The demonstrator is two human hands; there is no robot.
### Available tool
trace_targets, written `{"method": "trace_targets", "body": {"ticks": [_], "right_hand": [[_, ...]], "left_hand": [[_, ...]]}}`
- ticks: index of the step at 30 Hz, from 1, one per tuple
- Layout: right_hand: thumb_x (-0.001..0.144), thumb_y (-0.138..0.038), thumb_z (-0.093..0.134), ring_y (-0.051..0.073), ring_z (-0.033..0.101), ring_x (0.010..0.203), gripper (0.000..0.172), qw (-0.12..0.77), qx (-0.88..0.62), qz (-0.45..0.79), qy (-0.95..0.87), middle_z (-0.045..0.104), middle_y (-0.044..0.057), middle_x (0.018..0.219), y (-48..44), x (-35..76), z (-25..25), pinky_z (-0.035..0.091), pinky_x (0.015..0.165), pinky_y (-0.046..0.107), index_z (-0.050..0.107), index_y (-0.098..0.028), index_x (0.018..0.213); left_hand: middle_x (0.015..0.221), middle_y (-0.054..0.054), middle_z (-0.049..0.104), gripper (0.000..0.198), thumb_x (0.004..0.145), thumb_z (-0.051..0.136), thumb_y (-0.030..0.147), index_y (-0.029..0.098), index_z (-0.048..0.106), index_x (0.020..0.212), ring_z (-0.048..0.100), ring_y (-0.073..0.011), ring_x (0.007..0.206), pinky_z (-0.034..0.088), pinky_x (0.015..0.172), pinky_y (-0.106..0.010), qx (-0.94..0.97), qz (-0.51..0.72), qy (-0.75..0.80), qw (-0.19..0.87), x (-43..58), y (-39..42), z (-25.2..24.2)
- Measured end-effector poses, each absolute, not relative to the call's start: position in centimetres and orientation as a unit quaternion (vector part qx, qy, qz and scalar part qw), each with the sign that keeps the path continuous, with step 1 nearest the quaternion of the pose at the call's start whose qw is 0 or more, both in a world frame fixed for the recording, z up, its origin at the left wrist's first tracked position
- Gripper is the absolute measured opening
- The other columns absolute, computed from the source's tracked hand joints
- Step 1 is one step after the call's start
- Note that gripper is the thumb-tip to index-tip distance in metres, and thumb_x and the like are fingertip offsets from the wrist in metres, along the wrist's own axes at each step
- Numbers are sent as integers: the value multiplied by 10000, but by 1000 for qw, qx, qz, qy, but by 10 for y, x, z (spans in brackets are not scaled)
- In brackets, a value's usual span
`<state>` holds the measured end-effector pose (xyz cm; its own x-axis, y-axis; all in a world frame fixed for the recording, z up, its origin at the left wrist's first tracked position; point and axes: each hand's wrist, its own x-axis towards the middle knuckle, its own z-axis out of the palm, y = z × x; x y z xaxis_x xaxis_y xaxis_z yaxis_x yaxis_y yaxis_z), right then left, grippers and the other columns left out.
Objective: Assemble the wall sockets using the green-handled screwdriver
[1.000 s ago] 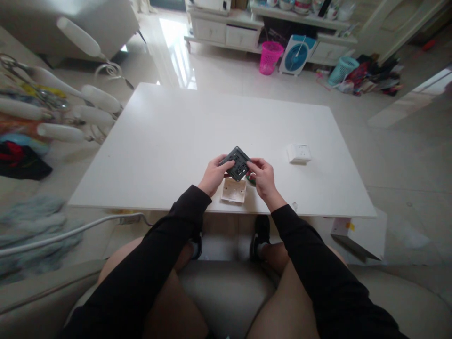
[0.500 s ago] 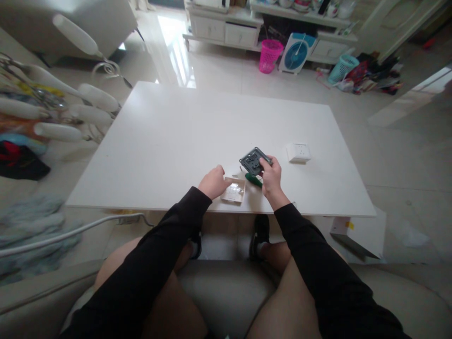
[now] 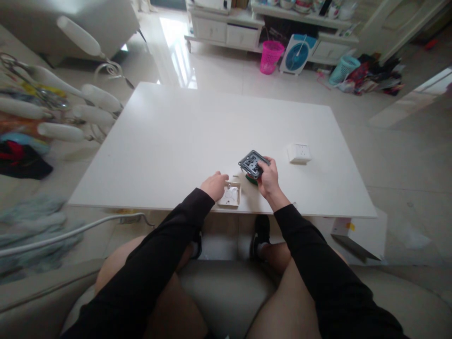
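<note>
In my right hand point(image 3: 270, 181) is a dark grey square socket plate point(image 3: 253, 163), its back with the black fittings facing up. My thumb lies on top of it, and it is tilted above the table. Beneath it a green-handled tool point(image 3: 250, 179) lies partly hidden. My left hand point(image 3: 213, 185) is closed at the left side of a shallow white square wall box point(image 3: 231, 195), which has its open side up near the table's front edge. Its fingertips are hard to make out. A thin small metal piece point(image 3: 235, 176) lies just behind the box.
A white boxed wall socket point(image 3: 298, 153) stands to the right on the white table point(image 3: 197, 122). White lamp arms point(image 3: 100, 96) reach close to the table's left edge. On the floor beyond are a pink basket point(image 3: 271, 57) and a blue fan point(image 3: 297, 54).
The white wall box has moved slightly left and toward me and now lies flatter, with my left hand beside it. My right hand has shifted a little left and down with the socket plate.
</note>
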<state>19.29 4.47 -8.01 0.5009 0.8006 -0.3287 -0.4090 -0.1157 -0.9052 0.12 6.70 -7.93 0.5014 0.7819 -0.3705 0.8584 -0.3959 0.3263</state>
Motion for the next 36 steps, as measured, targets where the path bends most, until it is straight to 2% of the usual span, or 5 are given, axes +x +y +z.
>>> {"method": "trace_targets", "body": {"ticks": [7,11,18,30,36], "right_hand": [[610,-211,694,159,668,793,541,637,-587,467,-176,642,-31,1021,43,195,-80,568,512,239,450,-305,1084],[566,-211,732,174,665,830,598,638,-577,475,-187,632,-20,1064,42,195,-81,569,517,249,453,-306,1086],[518,-266,846,201,654,903,696,632,-555,479,-251,604,-4,1144,40,193,-83,639,595,330,480,-309,1107],[563,-245,873,172,653,891,679,584,-521,514,-351,646,-34,1108,37,194,-90,600,775,330,535,-334,1146],[583,-259,862,175,649,874,667,571,-520,521,-363,654,-38,1103,36,194,-90,597,788,349,533,-345,1157]], "left_hand": [[1211,-207,755,507,794,780,214,90,667,1272,745,-324,1123,590,883,-347,788,-190,518,273,-6,75,-72],[1138,-181,793,319,815,689,112,130,736,1129,769,-305,1045,584,833,-342,793,-205,497,285,-8,75,-74],[1318,-174,736,354,991,531,196,144,649,1320,705,-302,1229,537,1013,-386,816,-86,521,236,-3,74,-82],[1030,-109,780,384,884,564,24,166,689,1218,738,-246,994,543,911,-330,792,-29,538,289,-4,81,-91],[1221,-152,731,511,829,537,-33,154,626,1296,699,-261,1154,530,1010,-350,801,8,529,279,-3,82,-89]]}}
